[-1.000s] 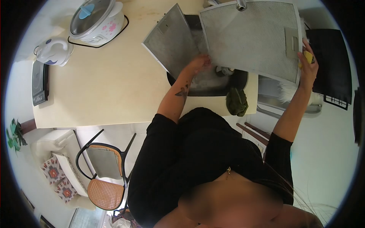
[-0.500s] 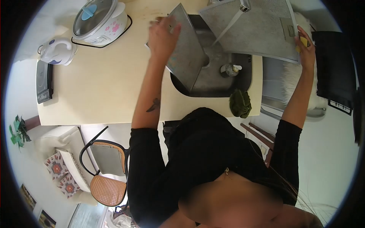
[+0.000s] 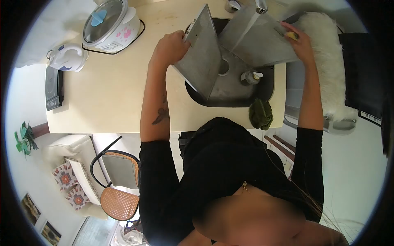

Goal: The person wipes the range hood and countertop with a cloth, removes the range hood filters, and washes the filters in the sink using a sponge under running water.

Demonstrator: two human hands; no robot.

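Two flat grey metal mesh panels that look like range-hood filters lean tilted in the sink. My left hand (image 3: 170, 47) is closed on the outer edge of the left filter (image 3: 202, 53). The right filter (image 3: 256, 39) is under the running tap (image 3: 261, 5), and water falls onto it. My right hand (image 3: 303, 45) grips that filter's right side, with a yellow sponge (image 3: 292, 35) held in the same fingers. Below the filters, a clear pump bottle (image 3: 249, 77) stands in the dark sink (image 3: 234, 98).
A green cloth-like bundle (image 3: 260, 114) lies on the counter's front edge. To the left are a white slow cooker (image 3: 119, 39), a white kettle (image 3: 67, 57) and a black hot plate (image 3: 54, 88). White fur (image 3: 322, 65) covers something right of the sink.
The right filter has come down and left, deeper into the sink, with my right hand. My left hand has moved lower and closed on the left filter's edge, and that filter has turned slightly.
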